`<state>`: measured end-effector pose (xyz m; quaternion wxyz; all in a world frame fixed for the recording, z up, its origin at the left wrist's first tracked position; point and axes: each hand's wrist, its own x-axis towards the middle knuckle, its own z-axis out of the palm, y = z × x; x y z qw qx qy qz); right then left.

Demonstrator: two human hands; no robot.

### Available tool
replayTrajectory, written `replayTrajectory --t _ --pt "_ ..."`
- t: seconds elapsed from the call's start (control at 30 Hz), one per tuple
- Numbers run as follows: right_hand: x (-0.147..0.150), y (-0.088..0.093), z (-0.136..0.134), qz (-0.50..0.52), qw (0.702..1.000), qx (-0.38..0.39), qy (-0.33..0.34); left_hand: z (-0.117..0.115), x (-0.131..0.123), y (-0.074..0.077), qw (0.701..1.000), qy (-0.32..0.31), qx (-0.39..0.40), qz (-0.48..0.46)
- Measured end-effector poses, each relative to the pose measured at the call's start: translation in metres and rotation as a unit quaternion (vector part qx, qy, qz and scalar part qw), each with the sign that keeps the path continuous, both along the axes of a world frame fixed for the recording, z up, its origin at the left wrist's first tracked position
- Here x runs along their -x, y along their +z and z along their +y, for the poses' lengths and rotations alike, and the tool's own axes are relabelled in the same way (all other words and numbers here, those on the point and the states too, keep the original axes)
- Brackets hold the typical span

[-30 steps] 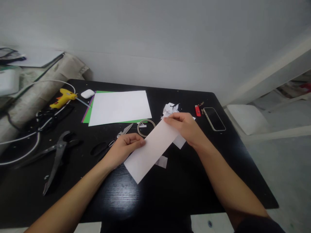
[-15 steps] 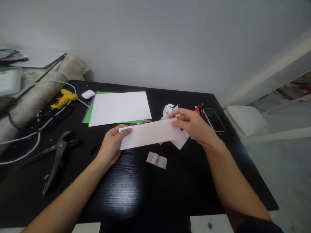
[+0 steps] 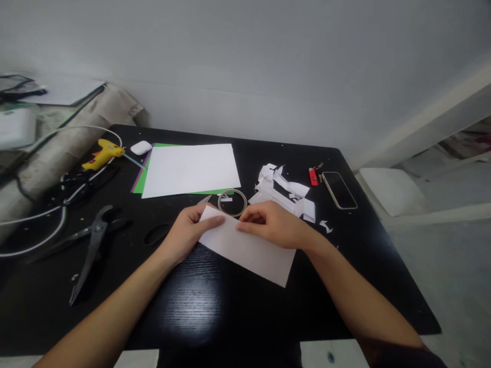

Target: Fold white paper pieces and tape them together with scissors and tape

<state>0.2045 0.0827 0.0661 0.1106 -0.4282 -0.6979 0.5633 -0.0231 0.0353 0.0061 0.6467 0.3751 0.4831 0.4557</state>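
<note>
A white strip of paper (image 3: 251, 255) hangs tilted over the black table, its right end lower than its left. My left hand (image 3: 187, 227) is closed on the strip's upper left corner, thumb on top. With thumb and fingers my right hand (image 3: 268, 222) pinches the upper edge, close to the left thumb. Just beyond the strip lie a metal ring (image 3: 244, 203) and crumpled white paper scraps (image 3: 274, 191). Scissors lie partly behind my left hand, their black handle loop (image 3: 155, 235) showing beside it.
White sheets (image 3: 192, 171) lie over green ones at the back. To the left are a yellow glue gun (image 3: 103, 155), a white case (image 3: 141, 147), pliers (image 3: 95, 235) and cables. A red lighter (image 3: 313, 177) and a phone (image 3: 339, 190) are at right.
My right hand has slid left along the strip's upper edge, towards my left hand. The strip has swung down at its right end and now covers the small folded paper piece.
</note>
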Motion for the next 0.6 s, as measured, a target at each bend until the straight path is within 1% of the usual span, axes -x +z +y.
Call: replayTrajectory --t 0.07,0.13,0.2,0.27,0.33,0.4,0.6 --pt "0.002 -0.002 0.000 0.017 0.999 0.012 -0.036 0.001 -0.001 0.002 0.999 0.024 -0.009 -0.029" --pt "0.003 -0.003 0.001 0.033 0.996 0.012 -0.081 0.001 -0.002 0.003 0.998 0.030 -0.012 -0.055" --pt "0.004 -0.004 0.003 0.046 0.991 0.004 -0.128 0.001 -0.004 0.002 0.998 0.017 -0.013 -0.059" --pt "0.005 -0.006 0.004 0.065 0.985 0.004 -0.161 0.000 -0.006 0.000 0.999 -0.013 -0.018 -0.044" --pt "0.007 -0.009 0.004 0.087 0.980 0.021 -0.179 -0.002 -0.008 0.000 0.999 -0.042 -0.027 -0.022" --pt "0.008 -0.012 0.003 0.106 0.975 0.041 -0.189 -0.004 -0.009 0.000 0.998 -0.056 -0.039 -0.007" --pt "0.009 -0.019 0.002 0.136 0.966 0.090 -0.200 -0.006 -0.010 0.003 0.997 -0.055 -0.060 -0.019"
